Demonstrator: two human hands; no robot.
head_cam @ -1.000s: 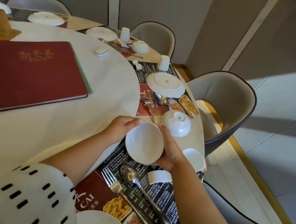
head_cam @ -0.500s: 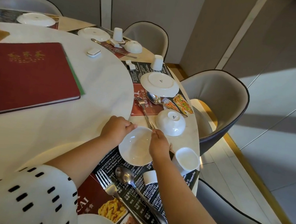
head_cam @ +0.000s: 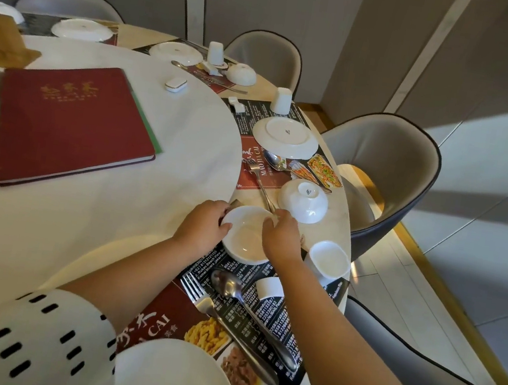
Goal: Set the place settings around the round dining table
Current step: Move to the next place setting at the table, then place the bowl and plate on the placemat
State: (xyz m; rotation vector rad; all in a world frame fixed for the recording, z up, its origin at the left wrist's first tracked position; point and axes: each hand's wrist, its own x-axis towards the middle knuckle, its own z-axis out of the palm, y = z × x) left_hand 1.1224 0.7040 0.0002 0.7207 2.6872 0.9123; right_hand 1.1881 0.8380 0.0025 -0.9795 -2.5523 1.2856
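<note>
Placement of the bowl is the step in hand. It stands upright, mouth up, at the far end of the nearest placemat, near the edge of the bench. It appears to be seated on the mat, though the contact beneath it is hidden.

Left hand: fingers curled over the near-left rim, grasping the bowl. Right hand: fingers curled over the far-right rim, likewise grasping it. Neither hand is free.

Remainder of this setting, as found:
- cup upright, just beside my right hand;
- spoon and fork side by side on the mat, nearer to me than the bowl;
- plate at the near end of the mat.

Assessment: this setting looks close to complete — only the release of the bowl is outstanding. The next move calls for both hands to let go together and lift straight up, since the handle of the second fork lies close against the far rim and the cup leaves my right hand little room.

The adjoining setting is not ready — its inverted bowl, inverted plate and inverted cup all rest base up. I judge these need turning over next.
</note>
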